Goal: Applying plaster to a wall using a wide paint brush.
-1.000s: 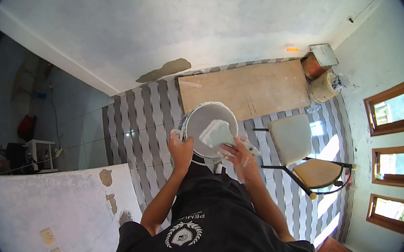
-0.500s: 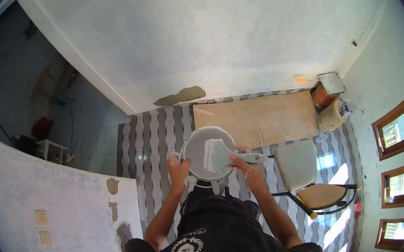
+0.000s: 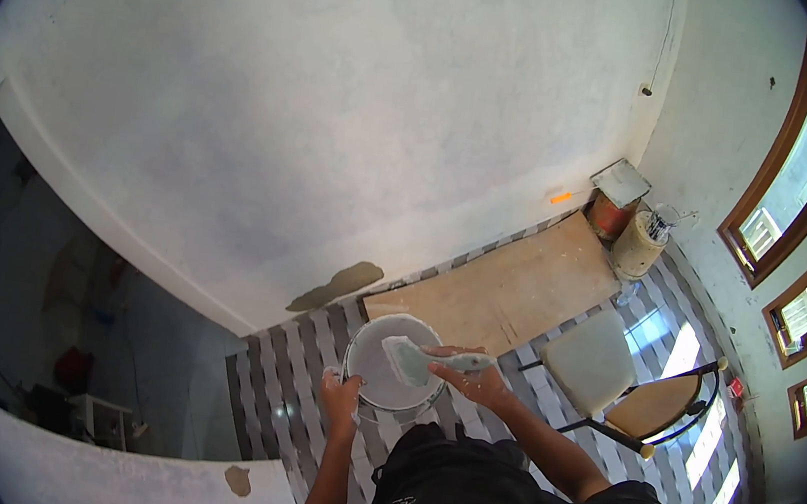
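My left hand grips the left rim of a round bucket, thumb over the edge. Pale, whitish paint or paste shows inside it. In my right hand is a wide flat paintbrush with a pale green handle and a white-coated head. Its head lies over the bucket's opening, tilted, with the handle's end pointing right past my fingers. Whether the head touches the contents I cannot tell. White smears cover the fingers of both hands.
A tan board lies along the wall, which has a bare grey patch. At the corner stand a red covered can and a cream bucket of tools. A chair is to my right; a doorway opens left.
The view has shifted, showing more of the wall ahead. My right hand has turned the paintbrush, so its head now tips over the bucket. My left hand stays on the rim.
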Motion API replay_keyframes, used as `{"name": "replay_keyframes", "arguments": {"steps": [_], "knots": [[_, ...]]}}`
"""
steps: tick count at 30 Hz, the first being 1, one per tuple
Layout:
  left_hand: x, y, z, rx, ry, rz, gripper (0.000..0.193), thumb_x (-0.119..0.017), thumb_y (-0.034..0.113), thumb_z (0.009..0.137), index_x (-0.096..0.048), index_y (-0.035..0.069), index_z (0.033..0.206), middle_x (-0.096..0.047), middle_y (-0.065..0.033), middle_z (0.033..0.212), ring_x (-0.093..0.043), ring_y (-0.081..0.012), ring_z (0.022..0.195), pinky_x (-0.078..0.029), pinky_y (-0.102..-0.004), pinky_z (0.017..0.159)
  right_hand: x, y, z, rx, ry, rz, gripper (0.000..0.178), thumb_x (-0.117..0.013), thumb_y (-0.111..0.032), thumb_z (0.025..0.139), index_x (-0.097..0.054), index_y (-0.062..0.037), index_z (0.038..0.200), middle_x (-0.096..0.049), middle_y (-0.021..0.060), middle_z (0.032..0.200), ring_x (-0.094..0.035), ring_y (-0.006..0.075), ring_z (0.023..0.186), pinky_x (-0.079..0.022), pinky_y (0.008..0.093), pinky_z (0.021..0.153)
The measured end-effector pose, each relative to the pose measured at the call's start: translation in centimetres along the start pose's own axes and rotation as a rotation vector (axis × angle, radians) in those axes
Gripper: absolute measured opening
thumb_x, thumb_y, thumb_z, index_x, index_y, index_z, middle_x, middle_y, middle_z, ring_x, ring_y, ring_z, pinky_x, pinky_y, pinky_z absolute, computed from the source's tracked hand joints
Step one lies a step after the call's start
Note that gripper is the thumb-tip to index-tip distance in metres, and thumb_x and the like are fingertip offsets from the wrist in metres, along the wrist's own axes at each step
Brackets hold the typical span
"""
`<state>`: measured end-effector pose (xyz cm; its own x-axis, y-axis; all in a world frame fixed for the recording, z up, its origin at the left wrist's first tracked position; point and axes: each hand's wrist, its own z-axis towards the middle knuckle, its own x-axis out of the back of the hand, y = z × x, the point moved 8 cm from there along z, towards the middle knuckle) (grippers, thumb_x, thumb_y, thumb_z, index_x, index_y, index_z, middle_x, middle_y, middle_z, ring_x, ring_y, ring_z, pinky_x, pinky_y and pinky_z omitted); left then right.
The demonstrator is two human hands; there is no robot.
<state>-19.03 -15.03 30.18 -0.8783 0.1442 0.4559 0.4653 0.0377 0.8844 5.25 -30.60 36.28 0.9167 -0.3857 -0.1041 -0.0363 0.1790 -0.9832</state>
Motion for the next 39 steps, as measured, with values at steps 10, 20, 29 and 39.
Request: {"name": "replay_keyframes", "arguments": {"steps": [10, 20, 29, 39], "knots": [[-3.4, 6.1, 10.6, 0.001, -0.121, -0.031, 0.023, -0.067, 0.004, 0.062, -0.053, -0.003, 0.079, -0.058, -0.0098, 0.070, -0.054, -0.0184, 0.062, -0.044, -0.0337, 0.059, -1.8, -2.1, 9.6, 0.321, -0.062, -0.332, 0.032, -0.071, -0.005, 0.082, -0.068, -0.0078, 0.114, -0.071, 0.0157, 0.094, -0.070, 0.0283, 0.083, -0.055, 0.0351, 0.073], [-8.3, 4.8, 17.5, -0.100, -0.237, 0.012, 0.023, -0.067, 0.005, 0.061, -0.054, -0.003, 0.078, -0.060, -0.0114, 0.071, -0.056, -0.0212, 0.062, -0.045, -0.0349, 0.060, -0.6, -1.5, 12.1, 0.282, 0.107, -0.409, 0.028, -0.071, -0.008, 0.083, -0.069, -0.0064, 0.110, -0.071, 0.0140, 0.101, -0.071, 0.0273, 0.087, -0.056, 0.0354, 0.077], [-14.8, 6.9, 22.1, -0.169, -0.357, -0.042, 0.021, -0.065, 0.006, 0.064, -0.055, -0.003, 0.080, -0.059, -0.0090, 0.072, -0.055, -0.0176, 0.062, -0.044, -0.0325, 0.059, 5.2, 1.2, 17.9, 0.116, 0.104, -0.400, 0.023, -0.069, -0.014, 0.087, -0.070, -0.0061, 0.108, -0.071, 0.0124, 0.104, -0.070, 0.0254, 0.091, -0.055, 0.0329, 0.081], [-21.0, 15.5, 31.1, -0.125, -0.287, 0.108, 0.042, -0.068, 0.012, 0.058, -0.056, -0.009, 0.092, -0.061, -0.0150, 0.081, -0.058, -0.0241, 0.070, -0.046, -0.0348, 0.063, 14.5, -0.6, 35.3, 0.272, -0.362, -0.323, 0.022, -0.069, -0.010, 0.086, -0.071, -0.0074, 0.109, -0.070, 0.0123, 0.109, -0.069, 0.0232, 0.099, -0.054, 0.0329, 0.083]]}}
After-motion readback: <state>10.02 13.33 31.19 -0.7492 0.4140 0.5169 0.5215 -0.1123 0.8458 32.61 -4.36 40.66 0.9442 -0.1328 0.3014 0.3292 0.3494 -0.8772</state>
